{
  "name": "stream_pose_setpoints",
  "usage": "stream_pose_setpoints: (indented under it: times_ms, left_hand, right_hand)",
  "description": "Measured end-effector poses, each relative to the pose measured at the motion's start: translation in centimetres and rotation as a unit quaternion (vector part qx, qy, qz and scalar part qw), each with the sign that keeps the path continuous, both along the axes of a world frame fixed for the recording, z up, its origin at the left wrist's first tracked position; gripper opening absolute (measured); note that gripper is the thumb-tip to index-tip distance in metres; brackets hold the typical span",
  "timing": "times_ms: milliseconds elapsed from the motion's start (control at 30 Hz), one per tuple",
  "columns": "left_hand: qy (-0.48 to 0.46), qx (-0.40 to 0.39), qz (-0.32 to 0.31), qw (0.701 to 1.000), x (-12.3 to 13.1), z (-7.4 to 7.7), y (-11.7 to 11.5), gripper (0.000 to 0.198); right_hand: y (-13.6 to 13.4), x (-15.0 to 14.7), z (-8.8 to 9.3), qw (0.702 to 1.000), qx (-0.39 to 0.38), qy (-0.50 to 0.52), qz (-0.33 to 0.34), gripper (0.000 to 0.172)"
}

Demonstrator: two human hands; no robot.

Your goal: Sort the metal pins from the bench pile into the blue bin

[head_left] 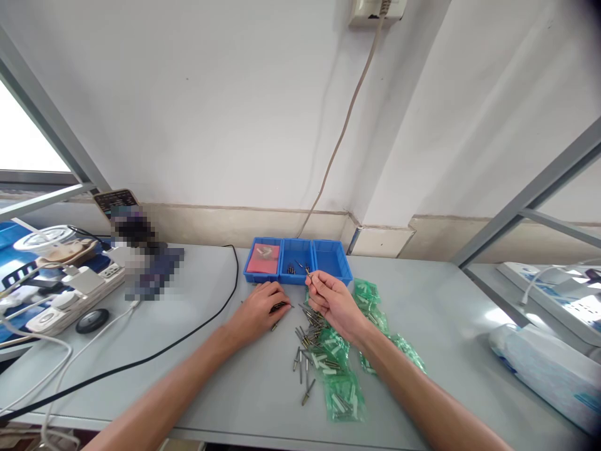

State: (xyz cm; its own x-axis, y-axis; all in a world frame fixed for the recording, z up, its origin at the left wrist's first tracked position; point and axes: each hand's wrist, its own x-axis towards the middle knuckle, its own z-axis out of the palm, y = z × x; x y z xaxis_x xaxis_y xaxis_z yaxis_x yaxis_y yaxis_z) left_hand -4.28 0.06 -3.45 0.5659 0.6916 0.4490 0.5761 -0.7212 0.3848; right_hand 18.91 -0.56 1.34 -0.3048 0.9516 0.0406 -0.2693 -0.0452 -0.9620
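Note:
My right hand (334, 302) is closed in a pinch on a thin metal pin (308, 272), held just in front of the blue divided bin (292, 279). My left hand (259, 312) rests on the table with its fingers curled over some metal pins (275, 326); their ends stick out around the fingers, and the rest is hidden. Several short dark pieces lie in the bin's middle compartment. A loose pile of metal pins (307, 335) is spread between my hands. Green plastic bags (345, 398) with white tubes and pins lie beside and beneath my right forearm.
In the bin's left compartment is a small clear bag on a red piece (263, 260). A black cable (183, 338) crosses the table at left, near a power strip (89, 291) and a round black object (92, 321). A white soft pack (544, 369) sits at right.

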Motion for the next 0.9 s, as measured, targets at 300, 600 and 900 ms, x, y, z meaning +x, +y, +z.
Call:
stream_pose_setpoints:
  times_ms: [300,600,900]
  left_hand:
    - [0.003,-0.004,0.003,1.0,0.06,0.1,-0.05,0.015]
    - [-0.003,0.001,0.003,1.0,0.08,0.04,0.01,0.014]
    - [-0.004,0.005,0.006,1.0,0.16,-0.12,-0.05,0.013]
  right_hand:
    - [0.15,-0.38,0.23,1.0,-0.004,-0.005,-0.021,0.036]
    - [0.24,-0.75,-0.4,0.979,0.103,-0.147,-0.099,0.03]
    - [0.76,-0.65,-0.1,0.995,-0.021,-0.062,-0.079,0.05]
